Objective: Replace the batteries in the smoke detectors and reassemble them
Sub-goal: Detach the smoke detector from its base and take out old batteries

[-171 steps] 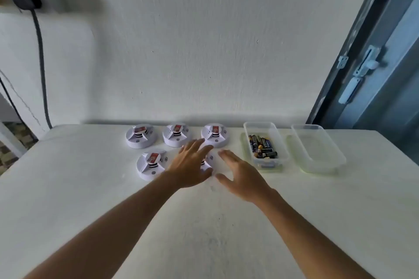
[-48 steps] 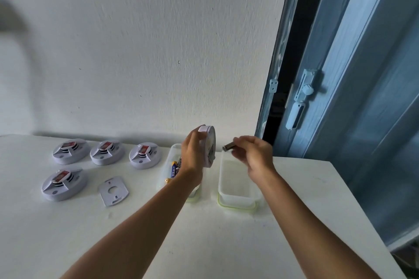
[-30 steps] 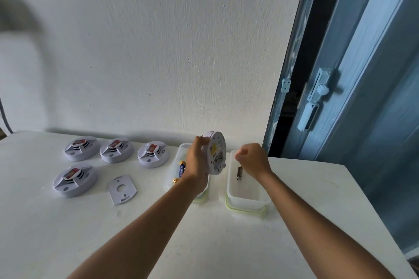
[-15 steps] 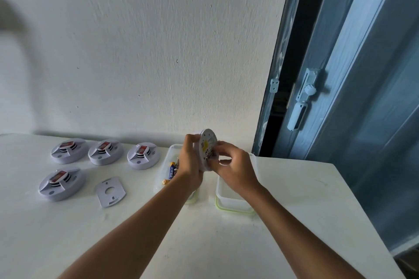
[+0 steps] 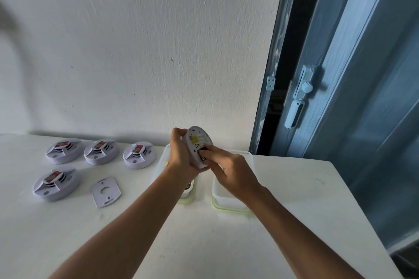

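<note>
The right hand [image 5: 229,170], which dropped a battery in the empty tub [image 5: 231,199] a second ago, now pinches inside the detector [image 5: 199,147]. Left of the detector, four others [image 5: 56,184] and a backplate [image 5: 106,191] lie on the desk [image 5: 204,233]. The left hand [image 5: 181,156] grips the detector upright above the tubs, so probably a second old battery is coming out.

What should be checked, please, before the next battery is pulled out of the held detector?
1. Detector held firmly: ok, left hand grips its rim, back side facing the camera.
2. Right hand on the battery bay: ok, its fingers are at the dark opening.
3. Battery actually pinched: cannot tell, the fingers hide it.
4. Right tub ready below for the old cell: ok, it sits under the right hand.
5. Backplate kept for reassembly: ok, it lies flat on the table.
</note>
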Motion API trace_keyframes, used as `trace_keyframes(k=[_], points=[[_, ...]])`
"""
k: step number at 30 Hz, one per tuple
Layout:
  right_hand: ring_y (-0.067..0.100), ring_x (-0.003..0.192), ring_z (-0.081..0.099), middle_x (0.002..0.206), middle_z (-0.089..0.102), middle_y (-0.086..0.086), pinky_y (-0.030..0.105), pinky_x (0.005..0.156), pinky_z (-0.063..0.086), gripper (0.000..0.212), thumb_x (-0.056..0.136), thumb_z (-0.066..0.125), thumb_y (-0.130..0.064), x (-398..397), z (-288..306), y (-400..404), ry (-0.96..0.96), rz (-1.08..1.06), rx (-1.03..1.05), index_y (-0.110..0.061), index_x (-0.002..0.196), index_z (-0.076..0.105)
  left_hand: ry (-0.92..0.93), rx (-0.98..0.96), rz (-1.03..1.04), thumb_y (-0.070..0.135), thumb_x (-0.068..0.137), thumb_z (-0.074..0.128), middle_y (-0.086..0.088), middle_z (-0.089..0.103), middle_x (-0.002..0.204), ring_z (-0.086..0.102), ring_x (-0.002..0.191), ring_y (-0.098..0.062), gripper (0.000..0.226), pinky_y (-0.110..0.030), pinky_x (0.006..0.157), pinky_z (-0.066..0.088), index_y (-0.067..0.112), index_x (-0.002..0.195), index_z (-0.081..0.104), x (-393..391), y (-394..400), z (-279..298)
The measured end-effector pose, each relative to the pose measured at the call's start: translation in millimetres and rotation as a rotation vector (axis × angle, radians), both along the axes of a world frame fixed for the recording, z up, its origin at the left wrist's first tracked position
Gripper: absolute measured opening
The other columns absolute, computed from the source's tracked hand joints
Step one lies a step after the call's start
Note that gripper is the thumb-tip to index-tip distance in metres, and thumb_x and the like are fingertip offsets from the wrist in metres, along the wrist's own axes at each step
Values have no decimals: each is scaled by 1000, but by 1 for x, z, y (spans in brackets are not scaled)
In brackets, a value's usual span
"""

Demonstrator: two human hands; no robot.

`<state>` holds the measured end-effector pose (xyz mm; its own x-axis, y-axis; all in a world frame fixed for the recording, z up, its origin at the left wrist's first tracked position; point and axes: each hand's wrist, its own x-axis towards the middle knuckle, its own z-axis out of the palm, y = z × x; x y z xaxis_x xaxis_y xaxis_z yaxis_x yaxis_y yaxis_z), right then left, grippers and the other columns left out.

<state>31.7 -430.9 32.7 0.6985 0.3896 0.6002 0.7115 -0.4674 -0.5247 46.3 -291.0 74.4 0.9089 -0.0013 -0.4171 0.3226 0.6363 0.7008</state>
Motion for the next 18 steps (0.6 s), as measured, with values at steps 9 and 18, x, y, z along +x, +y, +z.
trace_keyframes(k=[9,18], points=[[21,54,67,72,65,11,17,42,42,21,98,52,-18,32,25,-15,556,-411,279,-6,83,58,-49,-7,-6,43,84,45,-15,60,109,55,105,-36,38,-52,87,48,16,101,66,2,17,-2],[25,55,66,67,60,19,24,45,44,23,87,38,5,55,0,-5,735,-507,-360,-11,71,36,-47,8,-24,43,86,42,-15,58,106,53,100,-35,35,-50,82,48,17,98,64,-6,23,-5]])
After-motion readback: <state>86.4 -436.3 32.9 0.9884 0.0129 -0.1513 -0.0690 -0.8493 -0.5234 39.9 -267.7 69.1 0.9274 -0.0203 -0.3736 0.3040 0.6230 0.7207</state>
